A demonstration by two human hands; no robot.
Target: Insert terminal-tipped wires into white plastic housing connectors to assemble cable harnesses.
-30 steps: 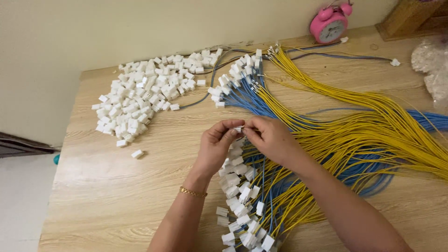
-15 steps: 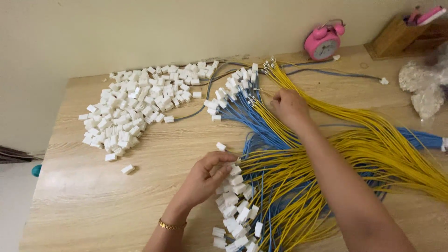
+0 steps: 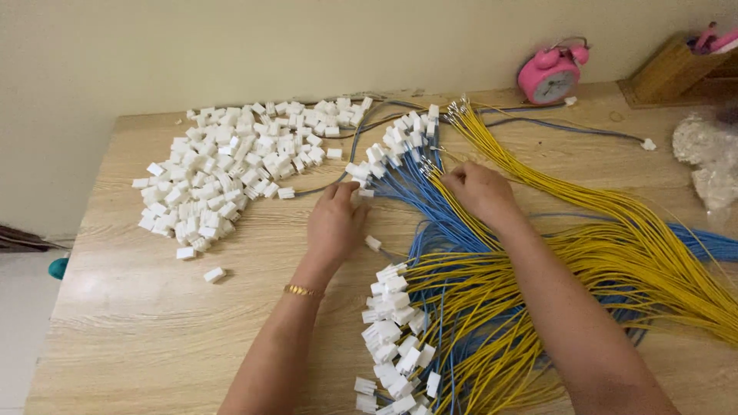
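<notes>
Left hand (image 3: 335, 223): fingertips pinching white plug beside blue wires (image 3: 419, 188). Right hand (image 3: 480, 192): curled on yellow wires (image 3: 615, 246); grip unclear to me. Risk: strands tangle, plug drops.

Wooden table (image 3: 138, 323) against cream wall (image 3: 231, 46)

Soft, even light filled the scene, bright enough to show everything plainly, with no glare. Shadows were faint, just thin ones under the forearms on the wooden table (image 3: 138, 323). The focus was fair throughout, and the table's edges bowed slightly toward the corners.
</notes>
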